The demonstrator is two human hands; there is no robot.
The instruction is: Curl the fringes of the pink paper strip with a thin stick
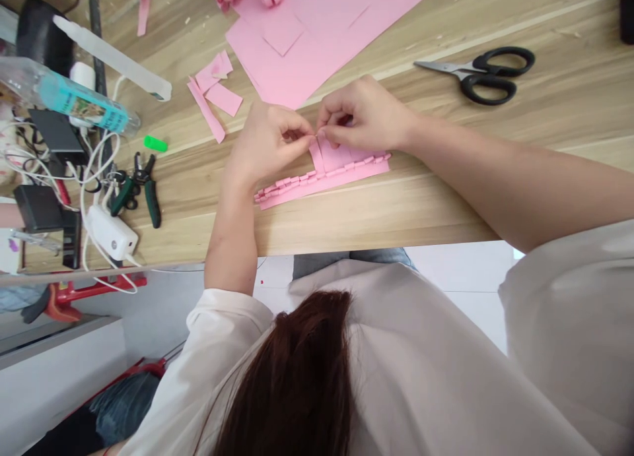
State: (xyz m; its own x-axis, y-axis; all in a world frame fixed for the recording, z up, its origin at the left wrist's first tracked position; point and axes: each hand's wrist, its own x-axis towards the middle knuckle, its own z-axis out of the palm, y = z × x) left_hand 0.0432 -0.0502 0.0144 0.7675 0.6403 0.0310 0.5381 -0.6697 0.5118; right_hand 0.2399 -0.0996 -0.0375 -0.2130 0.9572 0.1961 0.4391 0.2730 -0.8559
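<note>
A long pink paper strip (pixel 324 177), cut into many small flaps along one edge, lies on the wooden table (pixel 376 212) near its front edge. My left hand (pixel 270 139) and my right hand (pixel 364 116) meet above its middle. Both pinch the tip of one upright flap (pixel 317 154) of the strip between thumb and fingers. Most flaps to the left are folded down in a row.
Black-handled scissors (pixel 483 73) lie at the right. A large pink sheet (pixel 317 30) and pink offcuts (pixel 215 90) lie behind my hands. Green pliers (pixel 141 189), a glue bottle (pixel 69 96), a white charger (pixel 111 235) and cables crowd the left side.
</note>
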